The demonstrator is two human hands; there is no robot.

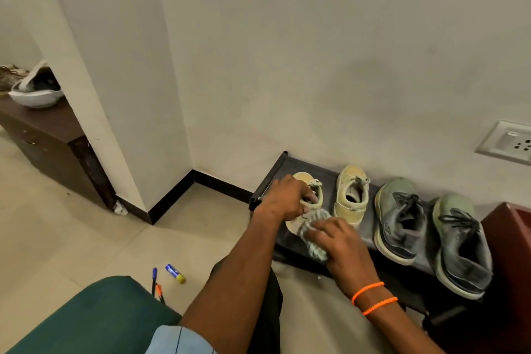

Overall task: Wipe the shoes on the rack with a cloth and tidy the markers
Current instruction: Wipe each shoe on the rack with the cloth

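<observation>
A black shoe rack [275, 172] stands against the wall with two small yellow shoes and two grey sneakers on top. My left hand [284, 198] grips the leftmost yellow shoe [314, 184] at its opening, fingers curled inside. My right hand [342, 244] presses a pale green striped cloth [314, 248] against that shoe's heel end. The second yellow shoe [352, 195] sits just right of it. Two grey sneakers [399, 221] [459, 241] fill the rack's right part. On the floor lie a blue and yellow marker [174, 273], a blue pen [154, 279] and an orange one [159, 292].
A green cushioned seat [94, 316] fills the lower left, partly covering the pens. A dark wooden cabinet [51, 138] with a white shoe [37, 89] on it stands at the left behind the wall corner. A maroon object [511, 236] borders the rack's right end. A wall socket [508, 141] sits above.
</observation>
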